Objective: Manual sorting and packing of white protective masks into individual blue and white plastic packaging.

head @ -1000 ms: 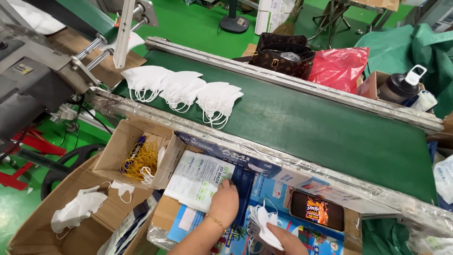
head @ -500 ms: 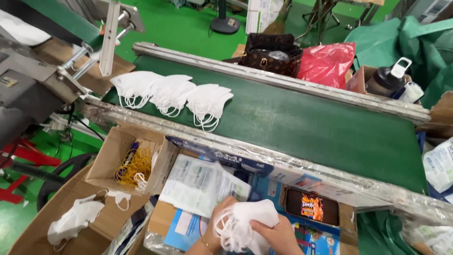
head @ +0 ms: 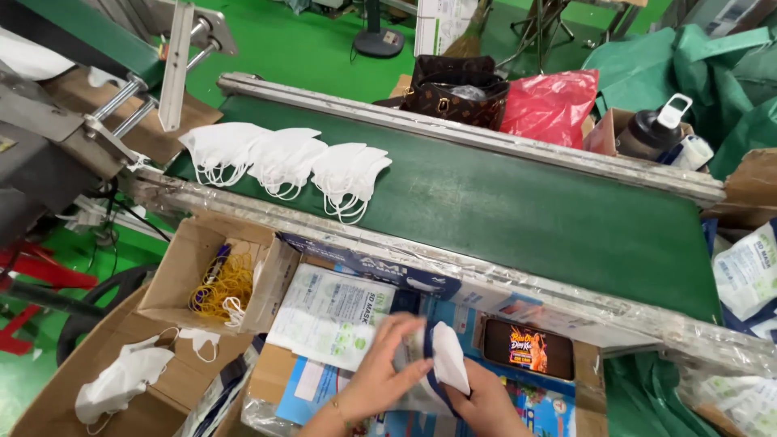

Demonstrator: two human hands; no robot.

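my left hand (head: 387, 374) and right hand (head: 484, 398) both pinching a white mask (head: 447, 358) into a clear pouch (head: 417, 380) above the blue box (head: 534, 409) | risk: ear loop snags pouch mouth, mask creases | phone (head: 528, 349) close, could get knocked

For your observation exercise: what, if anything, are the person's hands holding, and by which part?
Both hands, left hand and right hand, hold a white face mask with a clear packet; the exact grip points cannot be told.
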